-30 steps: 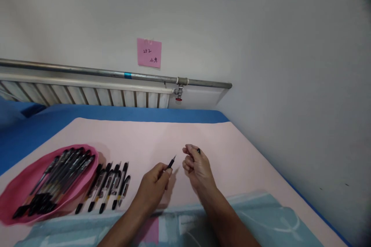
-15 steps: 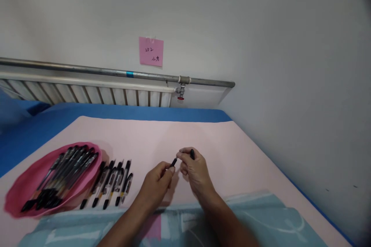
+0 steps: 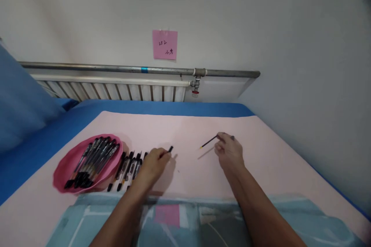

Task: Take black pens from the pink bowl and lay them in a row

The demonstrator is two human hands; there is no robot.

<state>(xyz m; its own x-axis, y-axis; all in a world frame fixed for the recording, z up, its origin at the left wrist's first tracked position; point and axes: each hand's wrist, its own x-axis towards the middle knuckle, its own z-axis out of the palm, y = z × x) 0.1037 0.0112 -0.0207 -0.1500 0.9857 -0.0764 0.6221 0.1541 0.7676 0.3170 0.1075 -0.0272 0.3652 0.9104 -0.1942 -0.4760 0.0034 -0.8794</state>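
One pink tabletop (image 3: 197, 179) supports the work; one white radiator (image 3: 146, 93) stands behind the pink tray (image 3: 61, 170), and one blue-green cloth (image 3: 84, 224) lies in front of it. The tray, one unit, contains one bundle of black-capped pens (image 3: 97, 158); overlap prevents an exact count. Two hands are positioned to the right of the tray. The left hand (image 3: 154, 163), nearer the tray, is clamped on one black-ended pen part (image 3: 171, 149). The right hand (image 3: 230, 152), farther right of the tray, has thumb and fingers together on one thin dark rod (image 3: 209, 141), yellow end toward the tray; one small dark piece (image 3: 232, 137) shows at its fingers. Immediately right of the tray lies one row of pens (image 3: 126, 170), partly covered by the left arm, total not countable.
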